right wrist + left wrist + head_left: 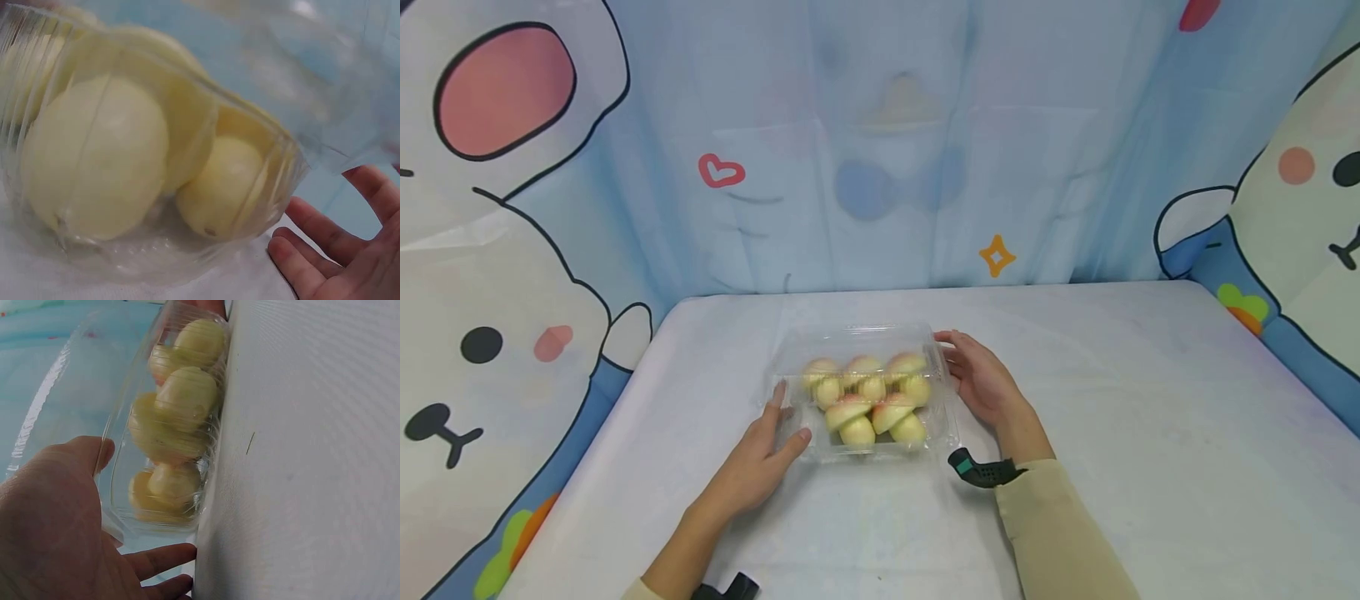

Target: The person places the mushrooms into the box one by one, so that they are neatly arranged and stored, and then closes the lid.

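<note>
A clear plastic clamshell box (940, 433) sits on the white-covered table, its transparent lid (850, 342) tilted up at the back. Inside lie several pale yellow, mushroom-shaped pieces (857, 432) with pinkish caps; the left wrist view shows rounded pieces (187, 397) through the wall. My left hand (760, 462) is at the box's left side, thumb and fingers extended, with the thumb at the rim in the left wrist view. Beside the right side is my right hand (981, 379), its fingers (325, 234) spread near the box wall.
A white cloth (1150, 417) covers the table. Behind it hangs a light blue curtain (880, 242) printed with cartoon animals, a heart and a star. Black wrist straps (985, 471) and beige sleeves (1060, 533) show on the arms.
</note>
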### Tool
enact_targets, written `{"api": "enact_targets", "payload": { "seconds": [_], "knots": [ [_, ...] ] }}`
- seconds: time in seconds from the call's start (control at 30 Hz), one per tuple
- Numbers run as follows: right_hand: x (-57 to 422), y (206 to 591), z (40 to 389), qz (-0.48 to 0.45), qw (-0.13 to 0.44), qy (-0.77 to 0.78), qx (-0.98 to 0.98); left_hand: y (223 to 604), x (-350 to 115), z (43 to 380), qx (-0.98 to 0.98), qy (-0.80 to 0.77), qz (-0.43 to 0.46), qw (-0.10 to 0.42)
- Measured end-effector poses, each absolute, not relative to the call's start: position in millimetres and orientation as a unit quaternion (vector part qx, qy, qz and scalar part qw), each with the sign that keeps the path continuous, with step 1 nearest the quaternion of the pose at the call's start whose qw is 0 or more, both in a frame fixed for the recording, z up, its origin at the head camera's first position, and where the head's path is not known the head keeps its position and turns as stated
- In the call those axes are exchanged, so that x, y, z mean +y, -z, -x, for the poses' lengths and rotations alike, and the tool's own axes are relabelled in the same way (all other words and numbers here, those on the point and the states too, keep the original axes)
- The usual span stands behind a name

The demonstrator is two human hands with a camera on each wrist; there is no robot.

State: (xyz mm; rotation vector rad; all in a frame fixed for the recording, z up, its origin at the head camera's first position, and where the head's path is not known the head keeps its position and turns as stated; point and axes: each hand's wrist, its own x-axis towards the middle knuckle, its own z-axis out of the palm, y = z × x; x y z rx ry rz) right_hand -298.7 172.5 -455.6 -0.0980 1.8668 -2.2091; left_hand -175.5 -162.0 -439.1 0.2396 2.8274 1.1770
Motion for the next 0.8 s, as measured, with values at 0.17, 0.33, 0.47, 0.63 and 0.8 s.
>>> {"api": "enact_targets", "payload": {
  "seconds": [0.17,0.33,0.47,0.63,0.8],
  "knots": [
    [173,456,296,0.058,0.118,0.751,0.647,440,-162,177,0.914,-0.394,-0.093,0.023],
    [173,455,291,0.067,0.119,0.755,0.641,441,-163,177,0.907,-0.407,-0.103,0.020],
    [172,455,287,0.066,0.127,0.758,0.637,441,-164,176,0.904,-0.414,-0.107,0.016],
    [176,453,284,0.072,0.134,0.751,0.642,442,-163,177,0.904,-0.413,-0.111,0.016],
    [183,449,280,0.116,0.156,0.723,0.663,441,-163,177,0.909,-0.401,-0.109,0.004]
  ]
}}
